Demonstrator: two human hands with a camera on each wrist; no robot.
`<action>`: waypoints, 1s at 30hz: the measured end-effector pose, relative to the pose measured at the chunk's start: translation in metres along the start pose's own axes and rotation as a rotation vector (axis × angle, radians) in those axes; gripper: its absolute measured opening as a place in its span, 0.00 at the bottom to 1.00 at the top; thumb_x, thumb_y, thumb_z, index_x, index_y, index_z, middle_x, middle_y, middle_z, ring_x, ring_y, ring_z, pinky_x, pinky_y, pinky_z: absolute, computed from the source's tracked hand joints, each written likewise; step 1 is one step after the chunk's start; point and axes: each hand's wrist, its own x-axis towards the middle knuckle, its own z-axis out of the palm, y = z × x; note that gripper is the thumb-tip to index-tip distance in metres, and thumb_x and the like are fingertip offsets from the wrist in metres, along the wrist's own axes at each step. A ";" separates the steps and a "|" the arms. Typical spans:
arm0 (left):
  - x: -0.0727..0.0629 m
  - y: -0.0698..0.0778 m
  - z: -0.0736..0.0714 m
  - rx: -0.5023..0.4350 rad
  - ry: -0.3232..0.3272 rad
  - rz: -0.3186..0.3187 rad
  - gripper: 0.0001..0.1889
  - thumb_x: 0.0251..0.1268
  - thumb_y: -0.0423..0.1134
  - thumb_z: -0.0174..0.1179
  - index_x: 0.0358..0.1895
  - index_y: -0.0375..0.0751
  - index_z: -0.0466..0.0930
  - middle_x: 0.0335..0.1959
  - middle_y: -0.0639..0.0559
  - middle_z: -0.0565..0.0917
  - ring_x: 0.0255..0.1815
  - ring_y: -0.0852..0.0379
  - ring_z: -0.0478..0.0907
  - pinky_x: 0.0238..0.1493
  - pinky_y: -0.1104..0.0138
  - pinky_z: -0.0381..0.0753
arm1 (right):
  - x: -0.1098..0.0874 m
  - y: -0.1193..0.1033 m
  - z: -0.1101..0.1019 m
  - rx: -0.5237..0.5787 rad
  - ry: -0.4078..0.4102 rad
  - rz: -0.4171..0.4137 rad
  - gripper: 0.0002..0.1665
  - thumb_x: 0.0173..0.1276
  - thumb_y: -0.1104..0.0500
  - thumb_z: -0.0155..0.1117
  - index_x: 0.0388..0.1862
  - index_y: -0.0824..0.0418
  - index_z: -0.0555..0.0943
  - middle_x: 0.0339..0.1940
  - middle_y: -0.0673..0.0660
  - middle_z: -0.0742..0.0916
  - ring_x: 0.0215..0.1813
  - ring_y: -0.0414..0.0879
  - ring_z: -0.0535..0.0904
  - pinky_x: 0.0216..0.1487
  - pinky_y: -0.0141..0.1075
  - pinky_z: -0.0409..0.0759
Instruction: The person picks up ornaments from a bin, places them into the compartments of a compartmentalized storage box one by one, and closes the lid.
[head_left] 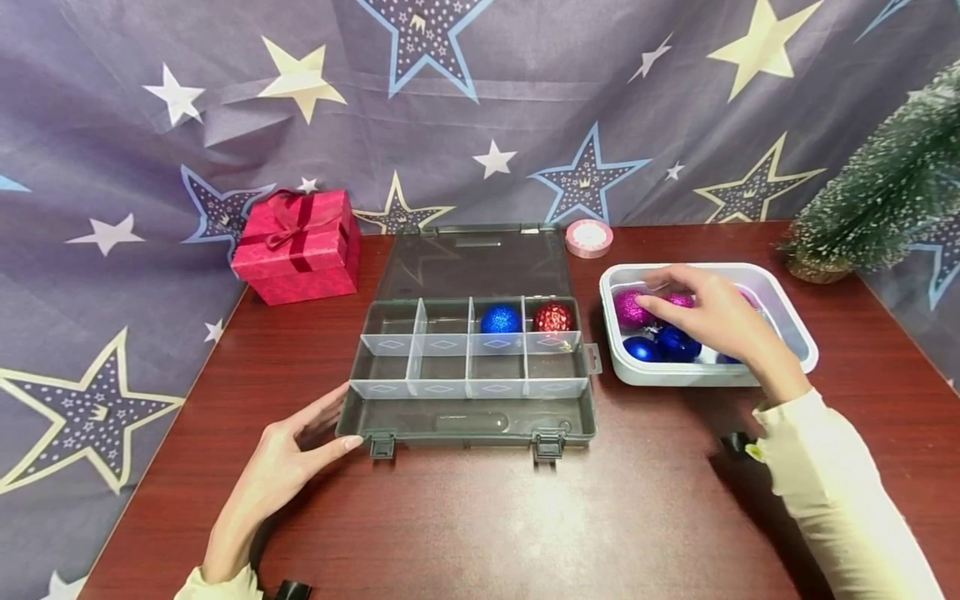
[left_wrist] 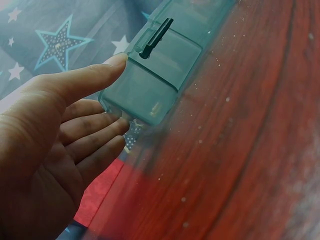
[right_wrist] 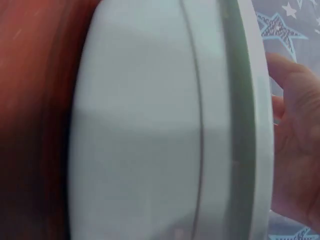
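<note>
Right hand in the white tub, left hand at the organizer box

Right hand: reaching over the tub's rim, palm down, thumb and fingers parted with a gap between them. Thumb tip overlaps a magenta glitter ball at the tub's left end in the head view; contact cannot be told. Right wrist view mostly blocked by the tub wall.

Left hand: thumb spread from extended fingers at the box's front left corner. Thumb tip appears to touch the front edge near a latch; fingers lie along the left side.

Tub contents: magenta glitter balls toward the back, glossy blue balls toward the front; some partly hidden by the right hand.

Box: translucent gray, lid laid back toward the backdrop. Two rows of four compartments, plus one long front compartment. Back row, counted from the left: blue glitter ball in the third, textured red ball in the fourth.

Surroundings: both containers on a reddish-brown wooden table, tub right of box. Pink tape roll just beside the lid's right edge; red gift box at back left; frosted artificial tree at back right.
</note>
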 end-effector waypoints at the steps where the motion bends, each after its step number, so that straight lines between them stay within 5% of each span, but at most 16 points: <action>1: 0.000 0.000 0.000 0.002 -0.001 0.000 0.36 0.63 0.41 0.76 0.75 0.54 0.74 0.62 0.48 0.83 0.60 0.64 0.81 0.57 0.80 0.75 | -0.003 0.004 -0.002 -0.017 0.003 0.005 0.22 0.73 0.53 0.71 0.60 0.64 0.84 0.54 0.65 0.88 0.56 0.60 0.82 0.58 0.58 0.75; 10: 0.000 0.001 0.000 0.008 -0.004 -0.012 0.36 0.64 0.42 0.76 0.75 0.55 0.74 0.63 0.49 0.83 0.60 0.67 0.80 0.57 0.80 0.74 | -0.028 0.026 -0.016 -0.093 -0.001 -0.030 0.16 0.71 0.57 0.73 0.55 0.61 0.87 0.47 0.55 0.90 0.47 0.45 0.84 0.46 0.32 0.78; 14: 0.000 0.001 0.000 0.003 0.000 -0.009 0.36 0.63 0.42 0.76 0.75 0.54 0.74 0.63 0.48 0.83 0.60 0.67 0.80 0.57 0.80 0.75 | -0.035 0.032 -0.020 -0.117 -0.020 -0.039 0.17 0.70 0.57 0.74 0.54 0.63 0.86 0.44 0.56 0.90 0.45 0.47 0.84 0.44 0.28 0.78; 30: 0.000 0.000 0.002 -0.031 0.001 0.014 0.36 0.64 0.38 0.75 0.75 0.52 0.74 0.63 0.47 0.83 0.60 0.66 0.80 0.58 0.79 0.75 | -0.037 0.038 -0.020 -0.163 -0.155 0.044 0.21 0.67 0.50 0.76 0.52 0.62 0.86 0.45 0.56 0.89 0.44 0.50 0.84 0.46 0.46 0.79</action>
